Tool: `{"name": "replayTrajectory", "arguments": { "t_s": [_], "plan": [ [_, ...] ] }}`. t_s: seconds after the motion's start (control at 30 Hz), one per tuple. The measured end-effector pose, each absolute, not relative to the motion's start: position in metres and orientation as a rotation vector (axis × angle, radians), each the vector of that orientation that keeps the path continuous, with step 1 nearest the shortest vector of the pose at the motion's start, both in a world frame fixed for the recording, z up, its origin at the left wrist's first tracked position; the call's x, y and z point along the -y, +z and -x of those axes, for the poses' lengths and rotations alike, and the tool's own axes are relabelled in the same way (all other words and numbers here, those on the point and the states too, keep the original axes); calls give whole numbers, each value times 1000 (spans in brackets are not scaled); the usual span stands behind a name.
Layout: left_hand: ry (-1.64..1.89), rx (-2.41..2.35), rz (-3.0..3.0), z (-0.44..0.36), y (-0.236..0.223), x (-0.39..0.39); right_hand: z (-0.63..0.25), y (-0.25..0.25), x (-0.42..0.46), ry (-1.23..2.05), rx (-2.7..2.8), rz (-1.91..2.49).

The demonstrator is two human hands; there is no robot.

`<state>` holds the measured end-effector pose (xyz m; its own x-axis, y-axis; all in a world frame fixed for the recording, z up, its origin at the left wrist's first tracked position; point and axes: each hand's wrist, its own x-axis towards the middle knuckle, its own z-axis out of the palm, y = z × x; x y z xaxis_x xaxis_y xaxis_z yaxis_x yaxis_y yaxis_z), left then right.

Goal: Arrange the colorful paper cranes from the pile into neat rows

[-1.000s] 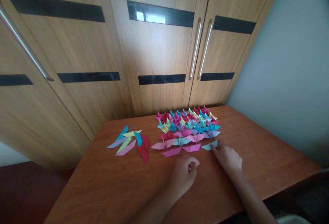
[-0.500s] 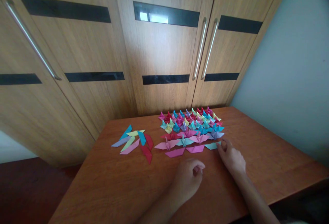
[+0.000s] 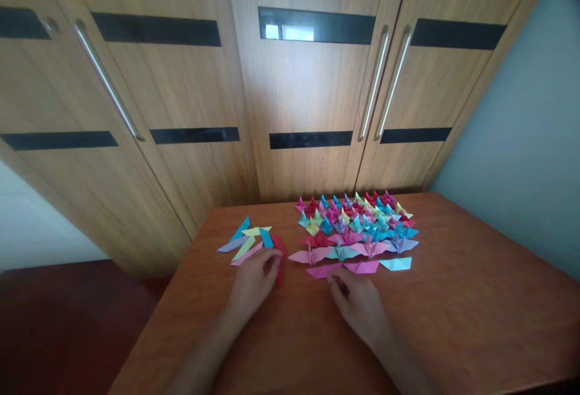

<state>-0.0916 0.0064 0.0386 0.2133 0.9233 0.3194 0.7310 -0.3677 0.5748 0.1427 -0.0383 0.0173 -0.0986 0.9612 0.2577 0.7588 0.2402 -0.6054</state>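
My left hand [image 3: 256, 279] is at the left group of flat folded papers, its thumb and fingertips pinched at a red folded paper [image 3: 280, 275]. Part of that paper is hidden behind the fingers. My right hand [image 3: 360, 299] is curled closed, with nothing visible in it, and its fingertips are just in front of a magenta folded paper [image 3: 321, 271]. Another magenta folded paper [image 3: 362, 267] and a light teal one [image 3: 396, 264] continue that front row. Behind them stand paper cranes with spread wings, among them a pink crane [image 3: 310, 255] and a teal crane [image 3: 341, 252].
Several rows of small upright folded cranes [image 3: 356, 224] fill the back of the wooden table [image 3: 471, 298]. At left lie more flat pieces, including a blue one [image 3: 240, 229] and a lavender one [image 3: 232, 244]. A wooden wardrobe [image 3: 308, 93] rises behind the table.
My right hand has let go of the teal paper and moved left to the magenta one. My left hand has moved left and forward to the red papers. The view has turned slightly left.
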Motion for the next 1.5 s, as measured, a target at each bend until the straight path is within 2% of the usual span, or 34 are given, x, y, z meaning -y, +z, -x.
{"name": "replayTrajectory", "arguments": {
  "t_s": [0.17,0.4,0.8,1.23,1.5],
  "plan": [
    [758,-1888,-2316,145,34,-24,-119,11,48,590,2030,1467],
    [562,-2064,-2413,155,19,-26,-120,6,52,644,2010,1440],
    [710,-2012,-2421,158,17,-20,-120,4,52,635,2024,1447],
    [836,-1703,-2282,158,12,-21,-119,5,53,559,2116,1494],
    [1115,-1583,-1928,132,19,-11,-118,4,53,569,2079,1459]
  ]
}}
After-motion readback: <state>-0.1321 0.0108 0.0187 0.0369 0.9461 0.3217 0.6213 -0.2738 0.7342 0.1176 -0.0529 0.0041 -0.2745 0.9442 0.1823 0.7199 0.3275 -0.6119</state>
